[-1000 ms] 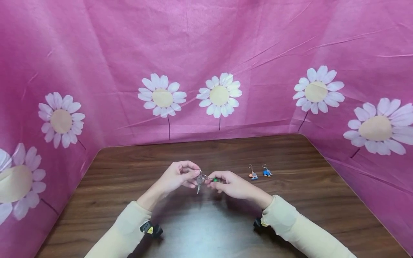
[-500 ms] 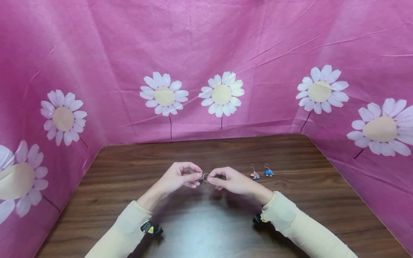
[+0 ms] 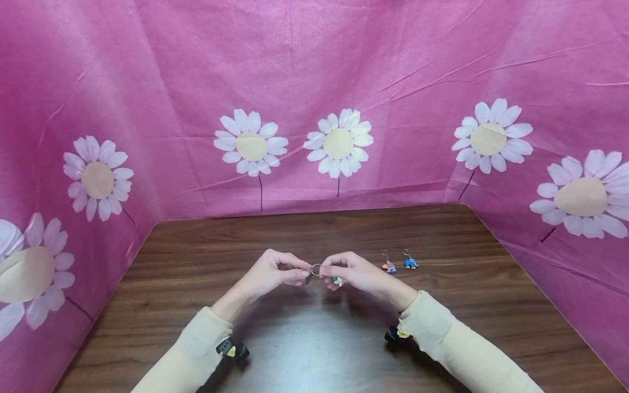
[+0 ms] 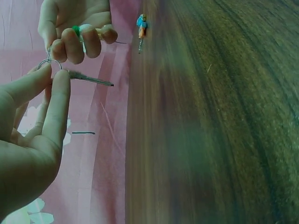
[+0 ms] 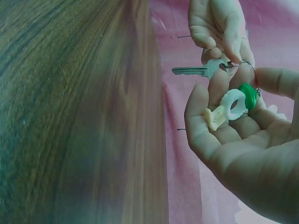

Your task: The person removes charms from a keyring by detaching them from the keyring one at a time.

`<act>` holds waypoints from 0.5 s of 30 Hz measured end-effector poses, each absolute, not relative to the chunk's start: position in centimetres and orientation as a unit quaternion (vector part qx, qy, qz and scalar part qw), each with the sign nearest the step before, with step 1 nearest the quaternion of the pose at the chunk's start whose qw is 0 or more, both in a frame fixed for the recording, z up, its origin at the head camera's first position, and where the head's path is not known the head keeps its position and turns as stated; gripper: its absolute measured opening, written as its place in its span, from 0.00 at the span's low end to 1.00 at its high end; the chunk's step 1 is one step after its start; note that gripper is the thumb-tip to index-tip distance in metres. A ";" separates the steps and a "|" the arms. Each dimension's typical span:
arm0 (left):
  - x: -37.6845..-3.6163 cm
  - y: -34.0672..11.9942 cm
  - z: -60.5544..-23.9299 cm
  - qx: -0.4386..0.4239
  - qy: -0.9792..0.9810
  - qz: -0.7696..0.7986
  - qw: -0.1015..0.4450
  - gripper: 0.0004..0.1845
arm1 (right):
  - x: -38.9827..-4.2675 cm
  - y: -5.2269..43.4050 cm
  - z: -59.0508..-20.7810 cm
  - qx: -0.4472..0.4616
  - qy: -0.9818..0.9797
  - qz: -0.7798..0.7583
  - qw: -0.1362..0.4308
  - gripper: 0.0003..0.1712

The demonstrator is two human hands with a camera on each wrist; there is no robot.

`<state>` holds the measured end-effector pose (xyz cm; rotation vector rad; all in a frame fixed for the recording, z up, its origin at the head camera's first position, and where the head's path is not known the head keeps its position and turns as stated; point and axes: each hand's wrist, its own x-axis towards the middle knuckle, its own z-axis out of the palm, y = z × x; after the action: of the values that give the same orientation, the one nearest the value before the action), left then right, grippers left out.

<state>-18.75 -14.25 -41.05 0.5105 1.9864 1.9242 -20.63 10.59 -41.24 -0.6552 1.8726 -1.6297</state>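
In the head view both hands meet over the middle of the table at a metal key ring [image 3: 316,269]. My left hand [image 3: 277,271] pinches the ring's left side between thumb and index finger. A silver key [image 5: 191,71] sticks out beside those fingertips in the right wrist view. On the ring's other side, my right hand [image 3: 351,273] pinches it by thumb and fingertip. A keychain charm of green [image 5: 248,95], white and cream pieces hangs by a short chain from the ring and lies against the curled right fingers.
Two more keychains lie on the wooden table [image 3: 196,305] right of the hands: one orange and blue [image 3: 389,266], one blue [image 3: 410,262]. A pink cloth [image 3: 295,65] printed with daisies encloses the table's back and sides.
The key hung down between the hands and now sits by the left fingertips. My right hand has moved from the charm's chain to the ring and risen slightly.
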 end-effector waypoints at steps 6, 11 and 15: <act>-19.0 -13.4 -41.4 0.174 0.704 0.670 0.158 0.17 | -20.5 10.9 -41.5 -0.223 0.670 -0.648 0.286 0.20; -18.9 -13.2 -41.3 0.168 0.708 0.672 0.135 0.14 | -20.3 10.7 -41.5 -0.210 0.648 -0.672 0.291 0.16; -18.8 -13.3 -41.0 0.166 0.711 0.677 0.092 0.11 | -20.3 10.5 -41.4 -0.211 0.642 -0.674 0.297 0.13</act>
<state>-18.85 -13.34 -41.01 0.4925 2.1125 2.0094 -20.35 10.46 -41.41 -0.5621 1.7074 -1.7923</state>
